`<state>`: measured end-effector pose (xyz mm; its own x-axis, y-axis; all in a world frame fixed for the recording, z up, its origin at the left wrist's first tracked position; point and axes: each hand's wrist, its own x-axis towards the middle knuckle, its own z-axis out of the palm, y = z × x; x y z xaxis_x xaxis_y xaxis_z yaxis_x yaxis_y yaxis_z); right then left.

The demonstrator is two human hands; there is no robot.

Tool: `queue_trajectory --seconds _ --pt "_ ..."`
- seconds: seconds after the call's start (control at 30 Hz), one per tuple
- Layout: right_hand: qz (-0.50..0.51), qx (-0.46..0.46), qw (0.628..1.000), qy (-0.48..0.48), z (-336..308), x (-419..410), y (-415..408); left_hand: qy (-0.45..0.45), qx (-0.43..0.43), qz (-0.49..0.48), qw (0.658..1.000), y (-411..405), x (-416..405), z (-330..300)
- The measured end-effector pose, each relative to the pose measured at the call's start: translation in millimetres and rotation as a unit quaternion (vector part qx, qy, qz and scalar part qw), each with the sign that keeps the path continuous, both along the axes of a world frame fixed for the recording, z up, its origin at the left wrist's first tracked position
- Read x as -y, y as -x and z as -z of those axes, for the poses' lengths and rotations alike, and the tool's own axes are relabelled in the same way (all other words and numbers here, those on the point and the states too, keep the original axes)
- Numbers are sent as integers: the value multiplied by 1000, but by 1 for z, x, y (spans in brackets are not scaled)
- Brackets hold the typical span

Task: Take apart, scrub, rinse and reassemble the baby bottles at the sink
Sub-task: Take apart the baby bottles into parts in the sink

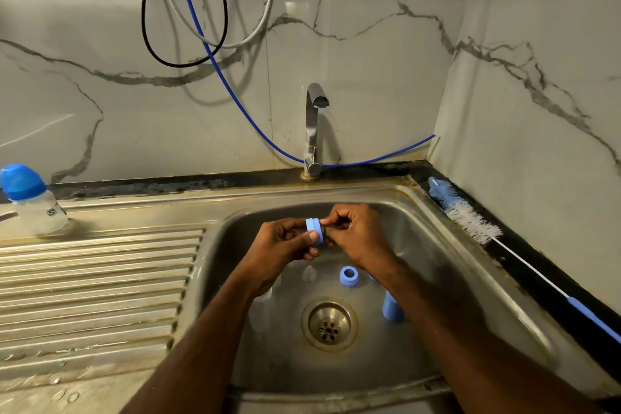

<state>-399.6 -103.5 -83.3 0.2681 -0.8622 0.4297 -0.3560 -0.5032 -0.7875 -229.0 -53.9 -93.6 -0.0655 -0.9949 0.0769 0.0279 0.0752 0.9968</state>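
Left hand (289, 242): fingers and thumb curled round blue ring (315, 229), held over sink (447, 222) basin.
Right hand (353, 232): fingertips pinching at ring's open side, probably working the teat in or out; teat itself hidden, can't tell.
Capped bottle (32, 200): far left on draining board (100, 279), upright, blue cap on, well apart from hands.
Clear bottle (260, 311): in basin left of drain (329, 324), under left forearm, hard to make out.
Clear teat (309, 274): on basin floor below hands, likely soft silicone, floppy, slippery wet.
Second ring (349, 276): basin floor, just right of teat.
Blue cap (392, 307): basin, right of drain, partly under right forearm.
Brush (470, 217): on counter edge right of sink, untouched.
Handling: ring looks like light, stiff plastic; grip on ribbed outer wall, not the edge. Wet makes it slick, so pinch firm.
Tap (314, 131): no water seen running.
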Motion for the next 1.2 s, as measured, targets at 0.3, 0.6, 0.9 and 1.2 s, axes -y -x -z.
queue_trajectory --seconds 0.3,0.6,0.9,1.2 --pt "-93 117 958 -244 -7 2 20 13 15 -13 1000 2 3 7" --pt "-49 132 951 -276 -7 2 17 31 25 -21 999 4 2 4" --pt "-27 138 951 -274 -1 -3 6 69 85 -16 994 5 1 4" --pt "-63 203 913 -348 1 4 13 66 65 -60 994 9 3 6"
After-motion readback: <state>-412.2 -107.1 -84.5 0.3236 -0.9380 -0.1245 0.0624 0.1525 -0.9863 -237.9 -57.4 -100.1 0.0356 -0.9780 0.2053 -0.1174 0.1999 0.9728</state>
